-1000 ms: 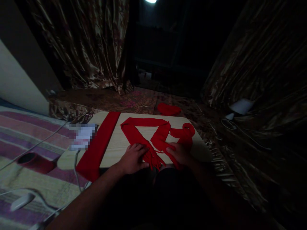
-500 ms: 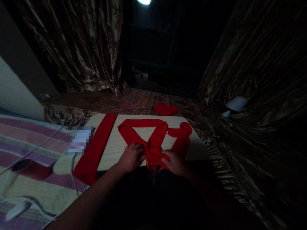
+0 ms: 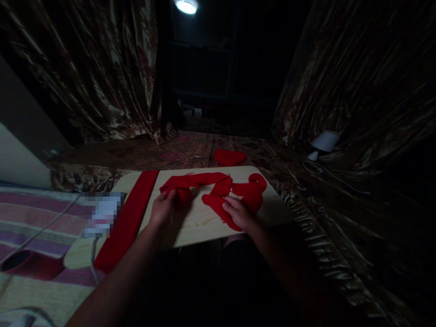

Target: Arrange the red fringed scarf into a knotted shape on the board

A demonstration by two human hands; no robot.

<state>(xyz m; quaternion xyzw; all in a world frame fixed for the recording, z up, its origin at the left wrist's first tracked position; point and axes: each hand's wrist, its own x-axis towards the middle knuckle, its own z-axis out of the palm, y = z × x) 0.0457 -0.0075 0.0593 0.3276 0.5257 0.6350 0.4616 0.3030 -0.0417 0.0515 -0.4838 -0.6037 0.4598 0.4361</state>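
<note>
One red scarf [image 3: 211,190] lies crumpled on the wooden board [image 3: 200,222], its long axis running from 9 o'clock to 3 o'clock, with a coiled end toward 3 o'clock. Two hands work it. The left hand [image 3: 165,210] grips the 9 o'clock end, fingers curled around a bunched fold. The right hand [image 3: 238,213] lies flat, fingers pressed on a fold at the middle. One flat red strip [image 3: 127,222] lies at 9 o'clock of the scarf, its long axis running from 12 to 7 o'clock, its near end hanging off the board. One small red cloth piece [image 3: 230,157] sits beyond the board at 12 o'clock. One red cup [image 3: 25,265] stands at 8 o'clock on the striped mat [image 3: 30,218]. One white lamp [image 3: 323,141] rests at 2 o'clock. No writing is readable.
</note>
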